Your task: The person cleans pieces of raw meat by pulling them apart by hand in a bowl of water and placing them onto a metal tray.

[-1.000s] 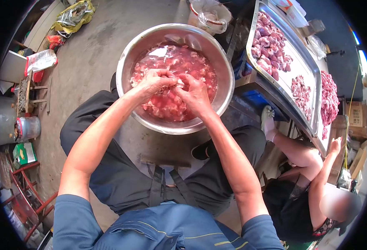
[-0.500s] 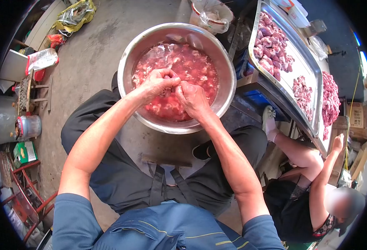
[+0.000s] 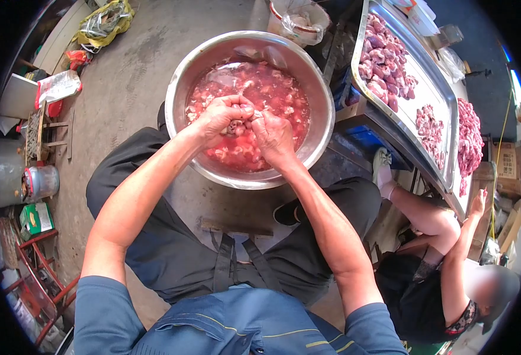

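Note:
A large steel basin [image 3: 179, 89] stands in front of me, with reddish water and many pale and pink meat pieces [image 3: 284, 89] in it. Over its middle, my left hand [image 3: 228, 115] is closed around a small piece of meat [image 3: 234, 127], partly hidden by the fingers. My right hand [image 3: 273, 135] is closed too, its thumb and forefinger pinched at the same piece beside the left fingertips. What lies inside the right palm is hidden.
To the right, a metal tray [image 3: 411, 112] holds two heaps of meat; another meat heap [image 3: 468, 142] lies beyond its rim. A person [image 3: 426, 254] sits at lower right. A lined bucket [image 3: 298, 22] stands behind the basin, and a small wooden stool [image 3: 56, 133] at left.
My fingertips have parted slightly, and more of the meat piece shows below my left fingers. Both hands stay over the basin. The other person's hand has shifted slightly.

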`<state>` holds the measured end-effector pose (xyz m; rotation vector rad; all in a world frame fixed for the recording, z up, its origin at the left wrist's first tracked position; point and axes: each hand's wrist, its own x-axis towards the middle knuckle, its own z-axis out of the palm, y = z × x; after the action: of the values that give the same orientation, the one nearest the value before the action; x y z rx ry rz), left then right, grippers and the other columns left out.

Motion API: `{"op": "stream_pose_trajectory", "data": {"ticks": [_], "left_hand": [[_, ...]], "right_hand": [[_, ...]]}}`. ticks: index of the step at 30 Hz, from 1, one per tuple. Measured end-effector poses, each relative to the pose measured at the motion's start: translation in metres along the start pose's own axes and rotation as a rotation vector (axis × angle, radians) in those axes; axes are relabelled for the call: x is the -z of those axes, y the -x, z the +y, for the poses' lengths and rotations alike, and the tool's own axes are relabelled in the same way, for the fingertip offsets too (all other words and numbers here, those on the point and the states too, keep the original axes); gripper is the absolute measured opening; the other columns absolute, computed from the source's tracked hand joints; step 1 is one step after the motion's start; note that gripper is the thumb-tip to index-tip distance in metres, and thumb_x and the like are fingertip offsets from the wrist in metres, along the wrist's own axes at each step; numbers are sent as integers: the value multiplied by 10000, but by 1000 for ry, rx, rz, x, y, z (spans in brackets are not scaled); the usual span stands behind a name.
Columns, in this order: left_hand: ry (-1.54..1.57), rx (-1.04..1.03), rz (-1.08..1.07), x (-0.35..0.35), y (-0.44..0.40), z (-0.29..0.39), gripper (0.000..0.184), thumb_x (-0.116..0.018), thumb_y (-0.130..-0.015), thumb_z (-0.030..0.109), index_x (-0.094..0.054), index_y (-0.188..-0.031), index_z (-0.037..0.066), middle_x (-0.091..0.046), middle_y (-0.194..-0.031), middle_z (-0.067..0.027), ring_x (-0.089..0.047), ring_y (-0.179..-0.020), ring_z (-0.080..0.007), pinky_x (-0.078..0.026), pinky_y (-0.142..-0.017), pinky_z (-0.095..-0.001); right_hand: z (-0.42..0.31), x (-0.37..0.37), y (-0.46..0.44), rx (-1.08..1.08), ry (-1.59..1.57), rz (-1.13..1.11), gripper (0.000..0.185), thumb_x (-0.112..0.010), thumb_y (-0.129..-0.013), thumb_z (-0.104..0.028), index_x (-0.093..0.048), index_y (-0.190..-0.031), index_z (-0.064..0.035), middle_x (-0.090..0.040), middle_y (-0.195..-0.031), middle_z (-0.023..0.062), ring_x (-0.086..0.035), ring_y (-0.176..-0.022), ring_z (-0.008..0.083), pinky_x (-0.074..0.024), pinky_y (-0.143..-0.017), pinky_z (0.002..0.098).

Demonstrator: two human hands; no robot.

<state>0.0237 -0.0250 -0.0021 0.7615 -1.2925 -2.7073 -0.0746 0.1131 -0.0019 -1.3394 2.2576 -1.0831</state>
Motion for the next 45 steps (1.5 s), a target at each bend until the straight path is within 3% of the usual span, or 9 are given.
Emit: {"op": "stream_pose_trajectory", "data": {"ticks": [2, 4, 7, 13, 18, 22, 30, 37, 45], "left_hand": [[40, -23, -58, 4, 0, 1, 48, -613, -897, 89, -590, -927, 60, -625, -772, -26, -556, -551, -61, -428, -450, -163], [79, -46, -116, 5, 0, 1, 35, -608, -898, 76, -595, -921, 53, -634, -780, -41, -568, -569, -61, -441, -453, -156], [163, -84, -155, 0, 4, 4, 54, -599, -912, 88, -588, -949, 51, -638, -800, -61, -564, -558, -61, -442, -458, -155], [382, -153, -170, -4, 7, 6, 141, -572, -935, 122, -565, -1047, 35, -599, -809, -58, -442, -494, -54, -345, -415, -163], [333, -182, -29, 0, 8, 23, 196, -557, -940, 119, -565, -1098, 3, -606, -842, -53, -459, -516, -59, -362, -429, -161], [296, -134, -18, -10, 8, 16, 184, -567, -936, 109, -568, -1082, -3, -607, -835, -52, -488, -540, -43, -379, -442, -150], [334, -60, -86, 8, -6, 3, 103, -574, -938, 149, -579, -966, 50, -603, -719, -44, -449, -431, -47, -340, -356, -190], [232, -37, -65, 0, -1, 2, 125, -597, -895, 70, -562, -1007, 28, -602, -765, -55, -486, -472, -54, -373, -388, -157], [154, -36, -18, -12, 2, -2, 98, -624, -886, 83, -572, -954, 35, -604, -774, -50, -531, -549, -55, -399, -415, -146]], "right_hand": [[-3, 1, -2, -11, -103, 29, 385, -484, -905, -333, -582, -785, 20, -602, -713, 214, -625, -670, 365, -491, -621, 453], [-6, 1, -4, -54, -402, 62, 321, -485, -908, -280, -575, -757, -11, -549, -595, 82, -542, -512, 154, -438, -485, 322], [-16, 4, -5, -396, -950, -16, 238, -471, -892, -218, -552, -740, -53, -532, -604, 46, -469, -477, 106, -438, -456, 293], [-17, 11, -13, -508, -1475, 50, 176, -444, -894, -177, -514, -774, -69, -473, -563, 29, -355, -392, 100, -451, -407, 293], [-4, 38, -21, -450, -1381, 203, 172, -468, -904, -168, -554, -793, -68, -486, -575, 18, -376, -402, 92, -466, -441, 289], [7, 5, -16, -298, -691, 219, 165, -570, -906, -151, -637, -974, -17, -596, -704, 24, -544, -596, 64, -448, -531, 203], [-15, 2, -13, -222, -1071, 65, 302, -632, -866, -34, -570, -1155, 27, -641, -969, 63, -632, -784, 88, -528, -665, 213], [-17, -1, -10, -158, -1003, 105, 276, -644, -867, -35, -604, -1135, 19, -656, -892, 49, -651, -785, 107, -546, -655, 222], [-14, -1, -10, -282, -1093, 221, 57, -634, -880, -50, -649, -876, 5, -635, -725, 8, -567, -598, 51, -486, -554, 200]]}}
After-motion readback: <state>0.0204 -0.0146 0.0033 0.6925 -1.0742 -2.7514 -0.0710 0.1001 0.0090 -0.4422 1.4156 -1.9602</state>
